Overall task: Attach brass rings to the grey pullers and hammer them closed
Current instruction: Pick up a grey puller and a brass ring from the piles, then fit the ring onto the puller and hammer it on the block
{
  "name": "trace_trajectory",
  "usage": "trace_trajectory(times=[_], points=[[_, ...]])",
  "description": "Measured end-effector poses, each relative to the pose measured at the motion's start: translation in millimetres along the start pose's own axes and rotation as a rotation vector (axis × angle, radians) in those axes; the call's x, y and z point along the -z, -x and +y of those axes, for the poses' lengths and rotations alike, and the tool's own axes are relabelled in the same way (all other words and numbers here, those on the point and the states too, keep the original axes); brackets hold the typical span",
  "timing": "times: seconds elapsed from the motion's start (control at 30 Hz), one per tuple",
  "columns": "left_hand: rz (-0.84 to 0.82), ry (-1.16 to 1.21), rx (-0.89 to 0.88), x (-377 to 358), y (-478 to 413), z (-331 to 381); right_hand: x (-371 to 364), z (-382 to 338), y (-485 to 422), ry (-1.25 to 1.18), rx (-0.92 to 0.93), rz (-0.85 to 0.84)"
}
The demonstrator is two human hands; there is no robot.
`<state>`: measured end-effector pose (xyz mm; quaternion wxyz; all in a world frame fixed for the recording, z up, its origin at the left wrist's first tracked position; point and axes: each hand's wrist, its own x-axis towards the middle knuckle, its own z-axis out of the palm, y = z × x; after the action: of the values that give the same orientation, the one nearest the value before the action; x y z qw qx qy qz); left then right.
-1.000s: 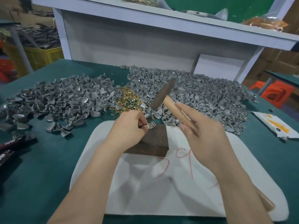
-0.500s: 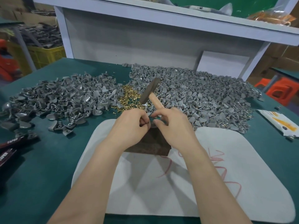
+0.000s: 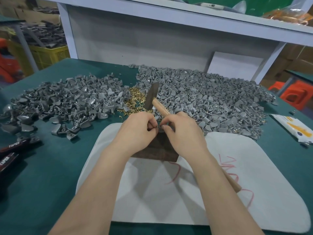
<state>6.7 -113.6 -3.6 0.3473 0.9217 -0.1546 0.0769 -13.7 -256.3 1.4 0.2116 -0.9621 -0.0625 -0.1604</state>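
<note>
My left hand (image 3: 138, 131) and my right hand (image 3: 183, 133) meet fingertip to fingertip over the dark wooden block (image 3: 157, 150) on the white pad (image 3: 254, 175). Between the fingertips sits a small grey puller (image 3: 160, 127), pinched by my left hand and mostly hidden. My right hand also grips the wooden-handled hammer (image 3: 153, 99), whose dark head points away over the piles. A heap of brass rings (image 3: 135, 102) lies just beyond the hands, between two big heaps of grey pullers (image 3: 59, 106), the second heap of pullers (image 3: 211, 99) on the right.
A white shelf unit (image 3: 152, 41) stands behind the green table (image 3: 42, 167). Black packets (image 3: 10, 150) marked TAPER lie at the left edge, and a white and yellow packet (image 3: 294, 128) at the right. A yellow crate (image 3: 49, 55) is at the far left.
My right hand came in from the right with the hammer and met my left hand over the block. The hammer head has swung to a more upright tilt.
</note>
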Motion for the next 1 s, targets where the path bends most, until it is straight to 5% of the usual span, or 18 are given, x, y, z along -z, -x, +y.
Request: trace_trajectory(times=[0.47, 0.77, 1.0], points=[[0.001, -0.023, -0.017, 1.6, 0.6, 3.1, -0.9, -6.8, 3.4, 0.037, -0.054, 0.017], [0.004, -0.064, -0.059, 2.4, 0.0, 4.1, 6.2, -20.0, -5.2, 0.272, 0.008, -0.061], [0.011, -0.043, -0.043, 1.7, 0.3, 3.5, 1.9, -15.1, -2.1, 0.167, -0.032, -0.075]])
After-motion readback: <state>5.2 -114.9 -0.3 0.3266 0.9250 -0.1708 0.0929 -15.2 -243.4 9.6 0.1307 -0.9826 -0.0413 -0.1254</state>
